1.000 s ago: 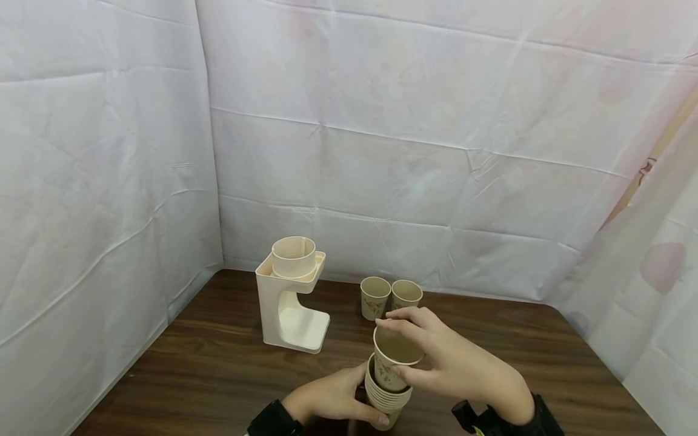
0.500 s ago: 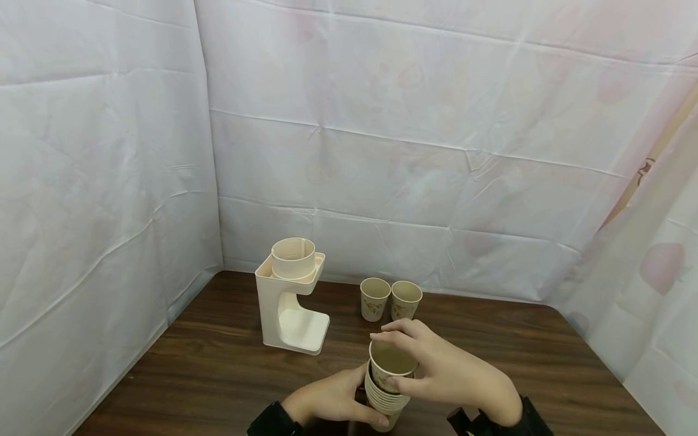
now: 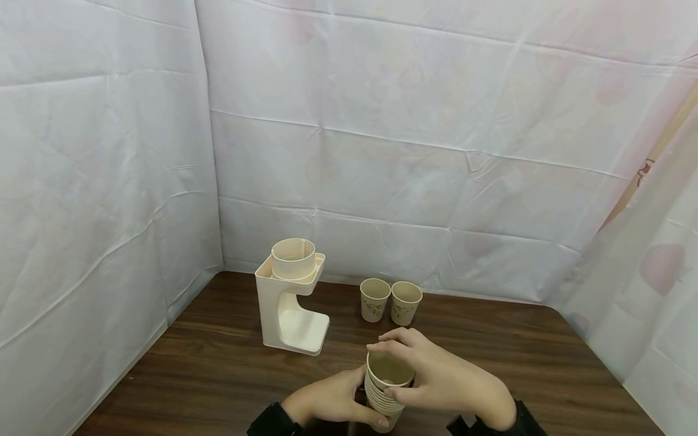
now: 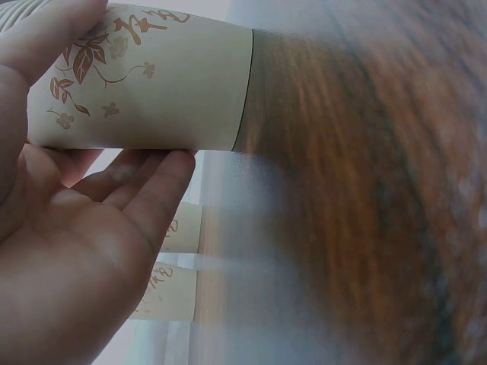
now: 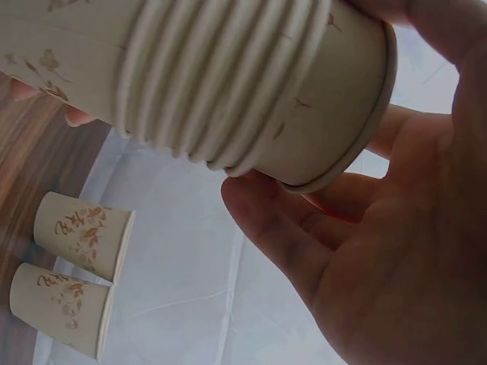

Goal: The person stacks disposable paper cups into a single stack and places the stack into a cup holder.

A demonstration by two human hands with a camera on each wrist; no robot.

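Near the front edge of the table, my left hand point(image 3: 334, 396) grips a stack of nested paper cups point(image 3: 377, 395) low on its side, thumb and fingers around it. The stack point(image 4: 152, 91) is cream with a brown leaf print in the left wrist view. My right hand point(image 3: 444, 381) holds the top paper cup point(image 3: 388, 368) near its rim, fingers on the far side and thumb on the near side. That cup point(image 5: 335, 99) sits partly inside the stack, its rim standing clear of the several close rims below in the right wrist view.
Two separate paper cups, a left one point(image 3: 375, 300) and a right one point(image 3: 406, 303), stand upright side by side at the back. A cream stand point(image 3: 271, 309) with a round holder point(image 3: 293, 259) on top stands left of them. White cloth point(image 3: 349, 151) hangs behind the wooden table point(image 3: 218, 363).
My right hand has moved down and slightly left, lowering the top cup deeper into the stack. The left hand keeps its grip, nearly still.
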